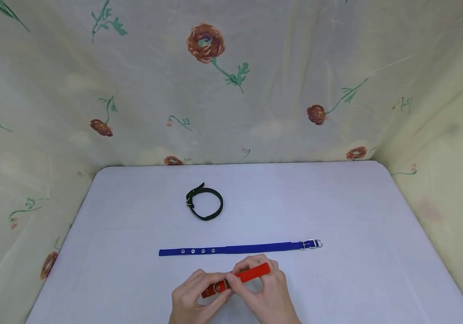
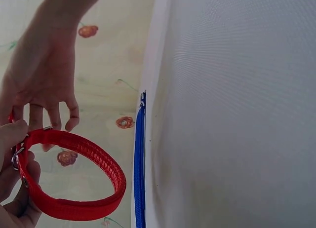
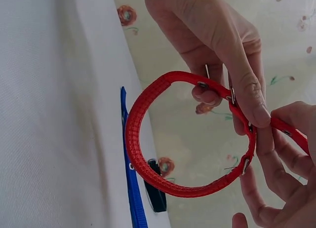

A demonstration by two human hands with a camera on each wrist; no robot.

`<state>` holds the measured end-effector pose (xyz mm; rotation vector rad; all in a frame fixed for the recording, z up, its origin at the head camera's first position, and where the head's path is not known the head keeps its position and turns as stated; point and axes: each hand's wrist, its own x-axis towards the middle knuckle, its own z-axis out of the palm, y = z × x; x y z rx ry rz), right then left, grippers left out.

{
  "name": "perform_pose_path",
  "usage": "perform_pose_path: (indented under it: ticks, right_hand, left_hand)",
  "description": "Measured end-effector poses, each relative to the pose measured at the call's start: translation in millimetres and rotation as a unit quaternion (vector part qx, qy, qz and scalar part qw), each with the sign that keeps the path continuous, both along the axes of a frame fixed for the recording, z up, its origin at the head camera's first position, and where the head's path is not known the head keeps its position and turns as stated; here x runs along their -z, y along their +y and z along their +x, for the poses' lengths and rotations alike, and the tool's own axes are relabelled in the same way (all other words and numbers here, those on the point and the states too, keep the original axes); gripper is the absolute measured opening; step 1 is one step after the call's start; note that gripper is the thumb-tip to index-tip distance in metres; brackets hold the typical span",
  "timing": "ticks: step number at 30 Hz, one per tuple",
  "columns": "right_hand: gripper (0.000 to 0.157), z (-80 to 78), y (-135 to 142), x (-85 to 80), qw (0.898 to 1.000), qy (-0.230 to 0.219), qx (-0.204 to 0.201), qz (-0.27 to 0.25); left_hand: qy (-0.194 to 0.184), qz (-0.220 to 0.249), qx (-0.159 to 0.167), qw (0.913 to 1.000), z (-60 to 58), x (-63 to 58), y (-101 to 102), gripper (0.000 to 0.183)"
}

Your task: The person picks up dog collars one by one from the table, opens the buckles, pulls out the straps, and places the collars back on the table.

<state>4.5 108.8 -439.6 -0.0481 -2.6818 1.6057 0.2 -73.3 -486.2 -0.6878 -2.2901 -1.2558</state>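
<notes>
You hold a red woven-fabric collar with metal fittings (image 1: 255, 272) in both bare hands, above the part of the white tabletop (image 1: 336, 202) towards the near edge, slightly left of centre to centre. The grip of your left hand (image 1: 188, 296) is clamped on the collar beside its metal buckle and ring, thumb and fingers pinching the band. The grip of your right hand (image 1: 271, 291) pinches the free end of the same collar, which points up towards the right edge. Between your hands the band curves round into a loop, plain to see in both wrist views.

Just beyond your fingers, a flat blue fabric collar (image 1: 259, 248) lies straight, nearly parallel to the far edge; its plain end with four metal eyelets points to the left edge, its silver buckle and ring to the right edge. Nearer the far edge, left of the middle, rests a thin black collar, buckled into a ring (image 1: 221, 204). Behind the tabletop hangs cream cloth printed with brown-red flowers (image 1: 263, 139).
</notes>
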Motion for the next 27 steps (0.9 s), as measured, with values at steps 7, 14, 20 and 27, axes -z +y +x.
perform_pose_path:
  ticks: [7,14,20,27]
  right_hand:
    - [0.013,-0.6,2.9,2.5,0.999,0.039,0.015,-0.009]
    - [0.011,-0.9,5.5,3.4,0.998,0.05,0.021,-0.014]
    - [0.01,-4.6,9.8,1.0,0.999,-0.001,-0.034,-0.028]
    - [0.025,-7.1,14.7,2.1,0.994,-0.014,-0.105,-0.001]
  left_hand:
    - [-0.016,-0.014,-0.019,0.9996,2.6,-3.6,4.3,0.031]
    - [-0.025,-0.021,-0.028,0.9991,3.0,-4.8,4.9,0.032]
    - [-0.076,-0.009,-0.039,0.9963,3.0,-5.6,6.4,0.031]
    - [-0.256,0.03,-0.056,0.9645,1.5,-14.5,7.2,0.019]
